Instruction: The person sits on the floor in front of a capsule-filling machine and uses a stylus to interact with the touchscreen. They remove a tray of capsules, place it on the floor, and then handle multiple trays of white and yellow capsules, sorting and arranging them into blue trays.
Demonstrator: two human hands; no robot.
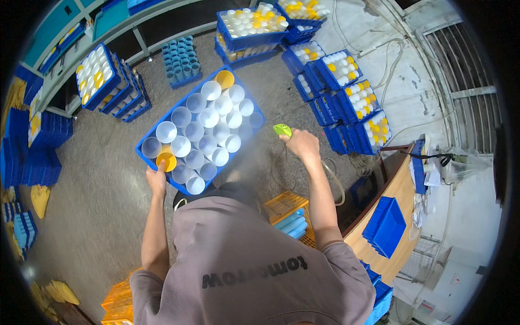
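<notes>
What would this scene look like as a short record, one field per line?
Left grip: on the near left edge of a blue tray
Right grip: around a green nozzle, to the right of that tray
Tray contents: open white cups, a few yellow cups
Hose: a pale hose curving beside the right forearm
Floor ahead: teal cups, with loaded tray stacks left and right
Near right: orange crate with blue cylinders
Unclear: whether the nozzle is spraying

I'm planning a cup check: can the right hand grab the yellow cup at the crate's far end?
Probably not yet: the right hand holds a green nozzle, though the yellow cup is uncovered.
</notes>
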